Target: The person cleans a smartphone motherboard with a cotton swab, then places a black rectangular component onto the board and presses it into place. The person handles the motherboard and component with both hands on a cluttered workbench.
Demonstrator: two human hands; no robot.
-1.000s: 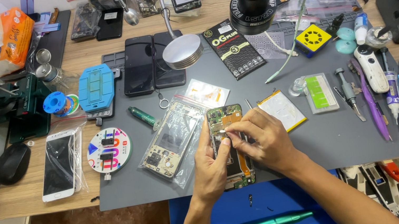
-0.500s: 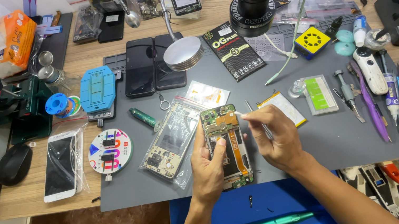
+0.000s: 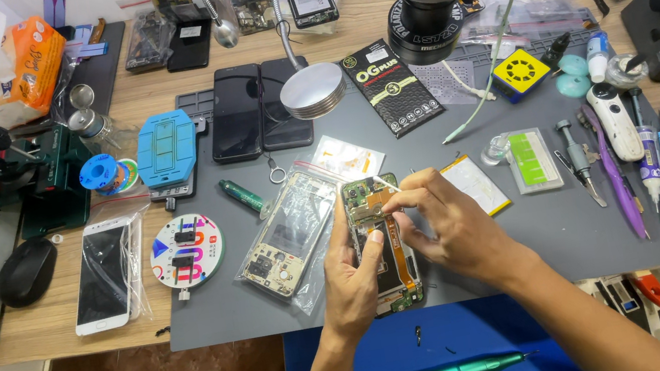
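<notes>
Opened phone: the opened phone [image 3: 382, 243], back cover off with an orange flex cable showing, is lying near the front edge of the grey mat [image 3: 533, 241] on the desk [image 3: 36, 334].
Left hand: the left hand [image 3: 354, 283] is cradling the phone from below and from its left side, its grip closing around the frame with the thumb lying on the board.
Right hand: the right hand [image 3: 447, 224] is arching over the phone's upper half, its grip pinching a thin pale tool [image 3: 387, 183] at the fingertips.
Clear bag: a clear bag with a phone frame [image 3: 289, 236] is lying just left of the phone.
Black packet: a flat black rectangular packet [image 3: 391, 86] is lying toward the mat's back edge.
Orange pack: an orange tissue pack [image 3: 21, 71] is sitting at the desk's back left corner.
Forearms: both are reaching in from the front edge, wrists bent down.
</notes>
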